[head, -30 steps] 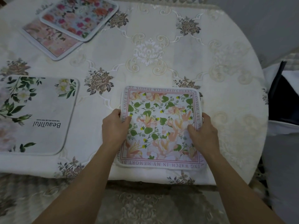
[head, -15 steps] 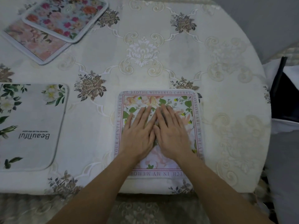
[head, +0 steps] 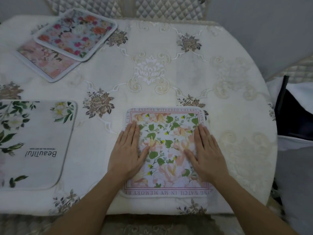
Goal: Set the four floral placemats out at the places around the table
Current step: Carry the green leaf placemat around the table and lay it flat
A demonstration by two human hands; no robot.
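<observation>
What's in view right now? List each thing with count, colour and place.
text-bordered placemat: one, white with peach flowers and green leaves, near edge in front of the person
leaf-print placemat: one, pale grey with green leaves and the word Beautiful, near edge at left
bright rose placemat: one, pale blue with red and pink roses, far left, lying partly on the pale pink one
pale pink placemat: one, far left, partly covered
tablecloth: one, cream with embroidered flowers, over the whole table
quilted seat backs: several, silvery, beyond the far edge
dark object: one, navy-black, off the table's right side; unidentifiable
left hand: flat on the text-bordered placemat's left side
right hand: flat on its right side
</observation>
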